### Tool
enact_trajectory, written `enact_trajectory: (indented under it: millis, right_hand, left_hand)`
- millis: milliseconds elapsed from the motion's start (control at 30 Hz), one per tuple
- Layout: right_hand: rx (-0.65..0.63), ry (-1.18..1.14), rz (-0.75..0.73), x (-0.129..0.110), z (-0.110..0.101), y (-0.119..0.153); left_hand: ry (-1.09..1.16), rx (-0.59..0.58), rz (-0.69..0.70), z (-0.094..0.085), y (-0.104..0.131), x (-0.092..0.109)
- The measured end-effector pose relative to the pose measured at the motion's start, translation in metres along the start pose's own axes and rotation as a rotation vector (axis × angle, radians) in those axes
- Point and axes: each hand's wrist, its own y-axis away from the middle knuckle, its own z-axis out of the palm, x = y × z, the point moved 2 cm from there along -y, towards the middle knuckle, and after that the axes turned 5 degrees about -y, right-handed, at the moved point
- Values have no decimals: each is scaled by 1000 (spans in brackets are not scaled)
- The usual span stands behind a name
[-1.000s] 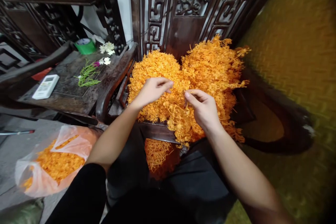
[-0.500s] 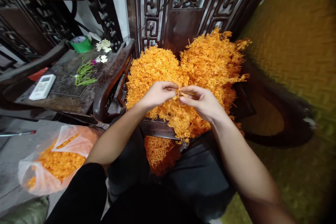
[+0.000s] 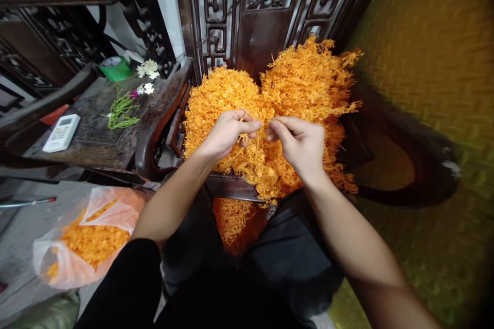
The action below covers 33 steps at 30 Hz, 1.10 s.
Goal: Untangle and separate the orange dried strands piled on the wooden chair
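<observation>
A large heap of orange, stringy flower-like pieces (image 3: 309,77) fills the dark wooden chair seat in front of me. Over its front part, my left hand (image 3: 229,131) is closed with thumb and fingers around a thin orange strand (image 3: 243,136). My right hand (image 3: 301,141) pinches thumb against fingertips a short way to the right; whatever sits in that pinch is too small to make out. Beneath both hands, a loose orange clump (image 3: 266,177) hangs over the seat's front edge (image 3: 235,188). More orange pieces (image 3: 233,216) show lower down, between my knees.
On the floor at left lies a plastic bag (image 3: 111,211) of orange bits. The left chair holds a white remote (image 3: 62,132), green tape (image 3: 116,68), green stems (image 3: 122,110) and white flowers (image 3: 147,68). A curved dark armrest (image 3: 432,185) stands at right.
My hands, earlier meeting at the fingertips over a thin strand, have moved slightly apart. The right hand has turned knuckles up, and the left fingers have curled. The view has shifted a little.
</observation>
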Motion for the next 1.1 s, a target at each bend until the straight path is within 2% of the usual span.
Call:
enact_trajectory:
  millis: [100,167,233,267,300,400,467,600,667,767,867,967,1033,1100]
  right_hand:
    - [131,-153,38,12,-7,-9]
    - [305,-291,49,24,-19,-15]
    - [455,-302,-24,25,-29,-17]
    - [456,-250,-85,20,-29,-16]
    - [394,-179,-147,13,-25,-13]
    - [15,-19,-252,-14,4,3]
    - [-74,44,-195,-23,21,12]
    - [17,271,57,-12,27,14]
    - [-17,311,72,-6,24,11]
    - [-44,238,-17,-6,23,12]
    - [-15,112,-88,-21,27,28]
    - [-94,-6,-377,-52,28,53]
    - [-142,-70,-546,-76,21,60]
    - [-48,-74,-525,-91,8,44]
  left_hand:
    - [145,13,-39,-5,2,4]
    - [213,57,-17,-15,3,7]
    - [251,138,46,-24,4,11]
    - [258,174,69,-26,3,11]
    - [259,200,82,-25,3,10]
    - [261,221,103,-11,-1,1]
    - [273,254,153,0,-3,-5]
    - [212,291,268,11,-4,-13]
    - [147,278,317,12,-3,-14]
    - [-19,297,390,14,1,-17]
    - [-163,355,465,13,0,-18]
    - [7,445,428,3,-9,-17]
    - [165,452,356,-6,-13,-16]
    - [190,404,360,-11,-10,-13]
